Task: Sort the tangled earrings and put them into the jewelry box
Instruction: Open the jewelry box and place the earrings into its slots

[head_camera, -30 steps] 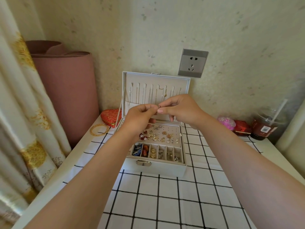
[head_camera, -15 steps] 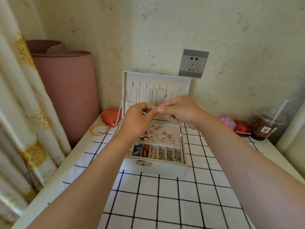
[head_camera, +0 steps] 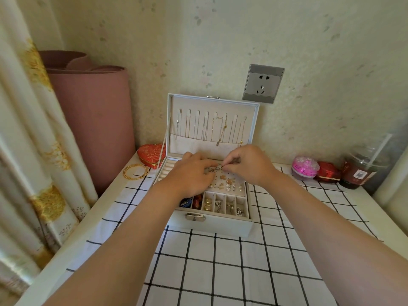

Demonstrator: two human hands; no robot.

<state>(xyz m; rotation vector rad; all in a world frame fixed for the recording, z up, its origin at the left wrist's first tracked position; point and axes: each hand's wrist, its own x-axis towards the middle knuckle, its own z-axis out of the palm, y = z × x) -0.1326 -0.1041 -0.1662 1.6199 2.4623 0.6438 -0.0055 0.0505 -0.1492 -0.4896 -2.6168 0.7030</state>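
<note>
Open jewelry box (head_camera: 229, 224) on checked counter (head_camera: 220, 261), both hands low over its stud panel, right hand (head_camera: 249, 165) pinching small earring (head_camera: 219, 166), left hand (head_camera: 192, 175) curled beside it, grip unclear, more earrings (head_camera: 227, 186) in panel and compartments.

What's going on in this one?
A person is sorting earrings into an open jewelry box on a checked cloth. Both hands are low over the stud panel: the right hand pinches a small earring at its fingertips, and the left hand rests beside it. The front compartments already hold pieces.
</note>
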